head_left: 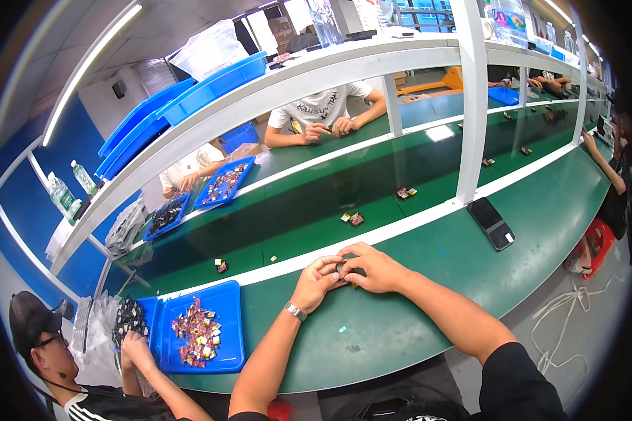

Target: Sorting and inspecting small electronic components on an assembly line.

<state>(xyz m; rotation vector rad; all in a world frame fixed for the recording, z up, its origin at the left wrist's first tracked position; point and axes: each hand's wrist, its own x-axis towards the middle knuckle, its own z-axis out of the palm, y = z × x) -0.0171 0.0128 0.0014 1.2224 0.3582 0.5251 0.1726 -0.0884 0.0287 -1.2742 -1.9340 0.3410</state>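
Note:
Over the green worktable [400, 337], close to the white rail, my left hand [314, 282] and my right hand [376, 269] meet with their fingers closed. Between the fingertips sits a small dark part [341, 267], mostly covered, so its kind cannot be made out. A bit of yellow shows under the right fingers. Just beyond the rail, small red, white and yellow pieces [354, 219] lie on the dark green conveyor belt [295, 242].
A blue tray [237, 337] of small reddish pieces stands left of my forearm, beside a co-worker handling black parts [130, 317]. A black phone [491, 223] lies at right, near a white upright post [468, 140]. Other people sit across the belt.

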